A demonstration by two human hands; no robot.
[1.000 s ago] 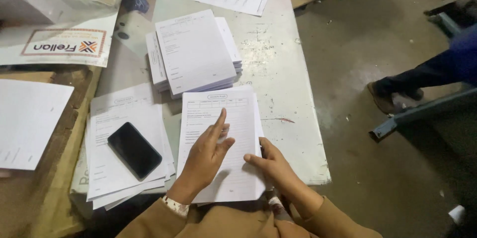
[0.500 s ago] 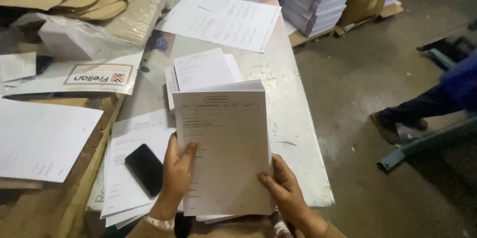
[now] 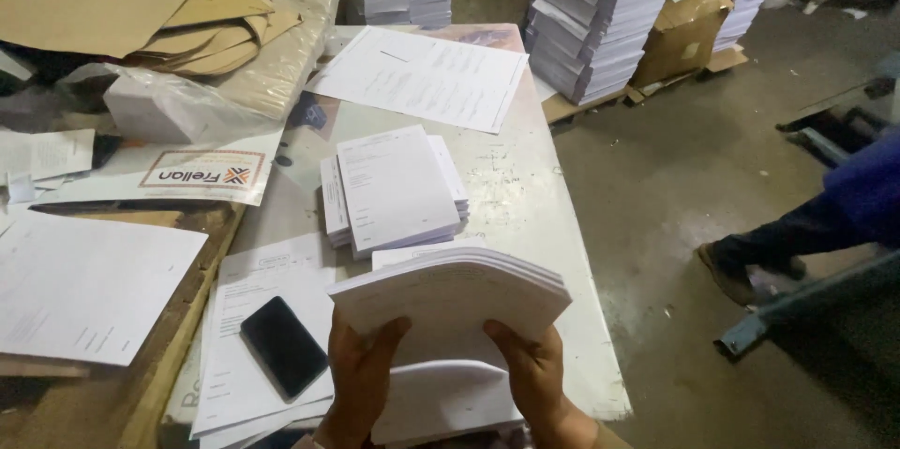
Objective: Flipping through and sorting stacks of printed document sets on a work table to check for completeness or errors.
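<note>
Cluttered print-shop surroundings: a pale worktable [image 3: 525, 215] ran up the middle of the view, with a concrete floor [image 3: 675, 168] at 3 o'clock and tall stacks of white paper [image 3: 600, 18] standing at 12 to 1 o'clock beyond its far end. At 6 o'clock both hands held a thick bundle of white sheets [image 3: 450, 294] raised off the table, its top face tipped away so that the layered edge showed. The left hand [image 3: 361, 374] was closed on the bundle's lower left edge, fingers spread up its near face. The right hand [image 3: 534, 369] was closed on the lower right edge in the same manner. Below the bundle a further white sheet [image 3: 441, 402] curved between the wrists; whether it belonged to the bundle could not be told. Directly at 12 o'clock from the bundle, near it, a fanned pile of printed forms [image 3: 394, 187] lay flat on the table. At 9 o'clock, just beside the left hand, a black phone [image 3: 283, 346] rested face up on loose sheets [image 3: 262, 290]. A large printed sheet [image 3: 422, 74] lay at the far end. Cardboard pieces [image 3: 141, 8] and a plastic-wrapped package [image 3: 169, 107] occupied 10 to 11 o'clock. Another person's leg and shoe [image 3: 759, 252] stood on the floor at 3 o'clock
</note>
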